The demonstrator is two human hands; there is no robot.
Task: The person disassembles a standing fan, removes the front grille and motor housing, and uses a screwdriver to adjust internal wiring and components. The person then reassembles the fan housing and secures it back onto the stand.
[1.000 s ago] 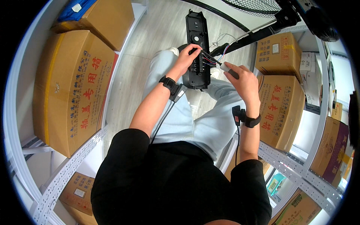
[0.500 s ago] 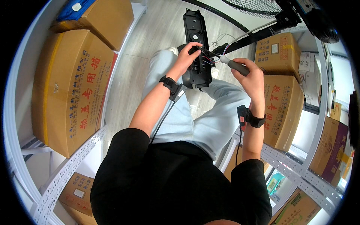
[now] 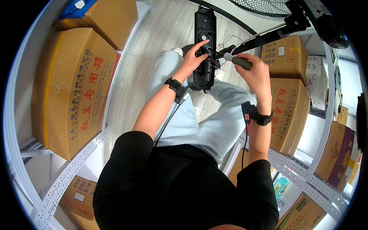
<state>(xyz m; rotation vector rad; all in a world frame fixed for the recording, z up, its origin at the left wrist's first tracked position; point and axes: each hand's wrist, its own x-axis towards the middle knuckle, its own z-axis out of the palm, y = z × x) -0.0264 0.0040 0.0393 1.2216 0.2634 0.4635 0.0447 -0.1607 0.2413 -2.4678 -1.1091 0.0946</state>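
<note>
The left hand, thumb and forefinger spread apart, rests on a long black plastic housing under its fingertips. The right hand is closed round a grey-handled tool with a pale collar, angled toward the housing. Pale wood-patterned floor spreads left of the left hand; large brown cardboard boxes on light metal shelving flank both hands.
</note>
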